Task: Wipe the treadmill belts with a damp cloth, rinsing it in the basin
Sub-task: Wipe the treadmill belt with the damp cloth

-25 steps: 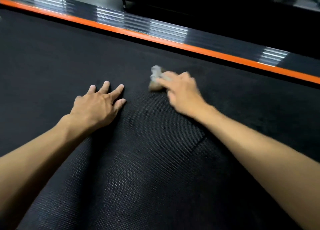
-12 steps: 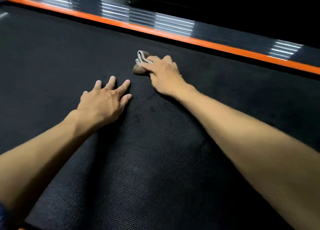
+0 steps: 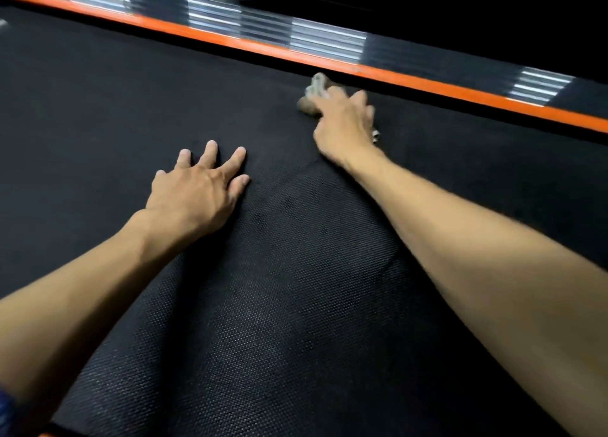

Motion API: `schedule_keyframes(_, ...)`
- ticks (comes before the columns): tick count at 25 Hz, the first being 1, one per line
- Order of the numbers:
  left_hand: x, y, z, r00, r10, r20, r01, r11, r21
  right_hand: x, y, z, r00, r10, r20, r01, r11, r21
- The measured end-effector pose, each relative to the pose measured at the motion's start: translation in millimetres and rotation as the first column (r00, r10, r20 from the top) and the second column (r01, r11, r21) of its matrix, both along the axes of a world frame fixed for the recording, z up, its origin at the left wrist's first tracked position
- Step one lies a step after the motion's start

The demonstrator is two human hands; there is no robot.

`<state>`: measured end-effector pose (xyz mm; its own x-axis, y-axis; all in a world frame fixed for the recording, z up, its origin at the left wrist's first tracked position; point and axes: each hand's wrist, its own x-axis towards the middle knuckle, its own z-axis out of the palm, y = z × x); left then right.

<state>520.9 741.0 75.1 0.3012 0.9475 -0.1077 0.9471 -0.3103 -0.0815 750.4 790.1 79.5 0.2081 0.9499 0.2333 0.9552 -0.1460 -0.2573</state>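
The black textured treadmill belt [image 3: 296,305] fills most of the head view. My right hand [image 3: 345,124] presses a small grey-brown cloth [image 3: 312,96] onto the belt close to its far edge; the cloth pokes out past my fingers and is blurred. My left hand [image 3: 200,186] lies flat on the belt nearer to me, fingers spread, holding nothing. Both forearms stretch in from the bottom corners.
An orange strip [image 3: 329,63] borders the belt's far edge, with a dark side rail [image 3: 329,38] of shiny ribbed patches behind it. Beyond the rail everything is dark. No basin is in view.
My right hand has slid the cloth along the belt toward the orange strip and to the right. My left hand has stayed planted in the same spot.
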Motion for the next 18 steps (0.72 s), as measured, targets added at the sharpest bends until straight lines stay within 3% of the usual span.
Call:
schedule_keyframes(2, -1.1, -0.6, -1.2, 1.0, 0.003, 0.008, -0.003, 1.0, 0.007, -28.7, -31.7, -9.5, 0.958, 0.257, 0.123, -0.26, 0.965, 0.011)
schedule_keyframes(4, -1.4, -2.6, -1.9, 1.0, 0.009, 0.023, -0.009, 1.0, 0.01, -46.3, -67.7, -17.6, 0.856, 0.497, 0.144, -0.504, 0.864, 0.013)
schedule_keyframes(6, -2.8, -3.7, 0.6, 0.998, 0.033, 0.055, -0.034, 0.999, 0.011, -32.4, -77.1, -17.6, 0.752, 0.642, 0.153, -0.646, 0.763, -0.03)
schedule_keyframes(7, -3.2, -2.7, 2.4, 0.997, 0.039, 0.068, -0.039, 0.999, 0.007, -15.1, -70.4, -15.2, 0.757, 0.628, 0.18, -0.63, 0.775, -0.053)
schedule_keyframes(8, -3.1, -1.4, 4.1, 0.997, 0.033, 0.07, -0.034, 0.999, 0.005, 5.8, -60.6, -12.9, 0.82, 0.531, 0.212, -0.535, 0.844, -0.041)
schedule_keyframes(10, -3.2, 0.8, 4.6, 0.999, 0.001, 0.046, -0.002, 1.0, 0.026, 51.5, -44.0, -6.9, 0.973, 0.154, 0.172, -0.153, 0.988, -0.017)
schedule_keyframes(12, -4.5, 1.7, 3.0, 0.999, -0.019, 0.026, 0.018, 0.998, 0.055, 65.3, -50.3, -4.8, 0.986, -0.156, 0.058, 0.159, 0.986, -0.05)
schedule_keyframes(14, -5.6, 1.6, 0.8, 0.999, -0.032, 0.02, 0.03, 0.996, 0.078, 35.4, -70.6, -8.0, 0.985, -0.124, 0.12, 0.128, 0.991, -0.029)
schedule_keyframes(18, -7.1, 0.5, 0.0, 0.998, -0.051, 0.021, 0.049, 0.994, 0.101, -49.3, -139.4, -11.5, 0.954, 0.243, 0.176, -0.239, 0.97, -0.042)
